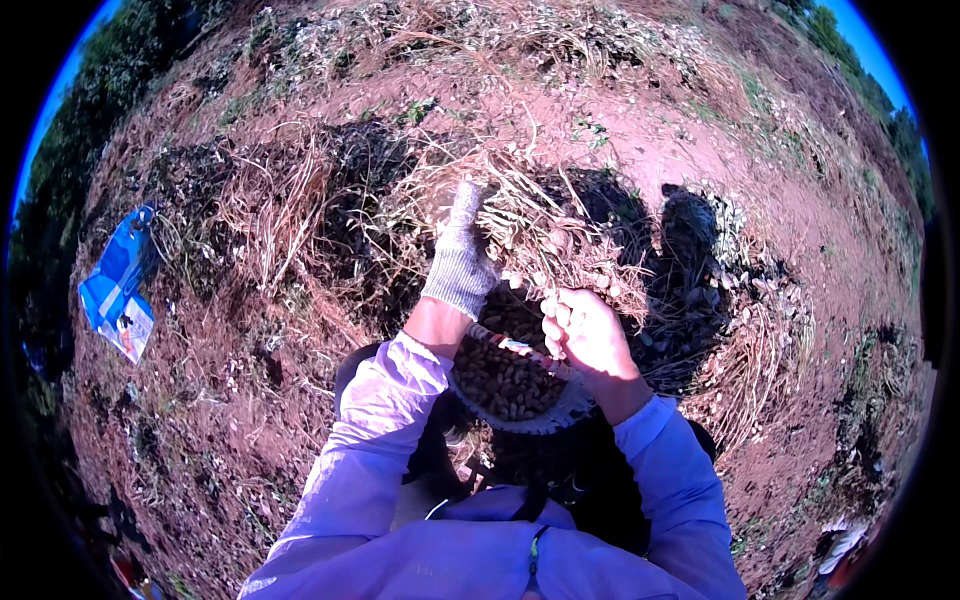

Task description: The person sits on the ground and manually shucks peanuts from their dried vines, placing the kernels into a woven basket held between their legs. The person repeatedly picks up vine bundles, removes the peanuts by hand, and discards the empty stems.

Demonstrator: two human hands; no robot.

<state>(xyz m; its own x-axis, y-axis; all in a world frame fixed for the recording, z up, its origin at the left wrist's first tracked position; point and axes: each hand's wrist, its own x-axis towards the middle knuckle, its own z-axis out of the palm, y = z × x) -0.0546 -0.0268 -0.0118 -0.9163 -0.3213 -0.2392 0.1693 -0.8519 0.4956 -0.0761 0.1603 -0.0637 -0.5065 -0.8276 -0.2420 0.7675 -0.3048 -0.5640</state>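
Note:
In the head view, my left hand [463,255], in a grey knitted glove, grips a bundle of dried peanut plants [536,214] above a basket. Its thumb points up and away, and the other fingers are hidden by the stems. Bare, my right hand [589,326] closes around several pale peanut pods [553,319] at the root end of the bundle. Below both hands stands the basket [551,424], with a wrapped handle [517,346] across it and many peanuts [510,382] inside.
Heaps of dried plants [277,210] lie ahead on the left, and another heap [757,360] on the right. A blue and white plastic sack [116,289] lies on the ground at far left. Reddish bare soil [637,124] stretches beyond the bundle.

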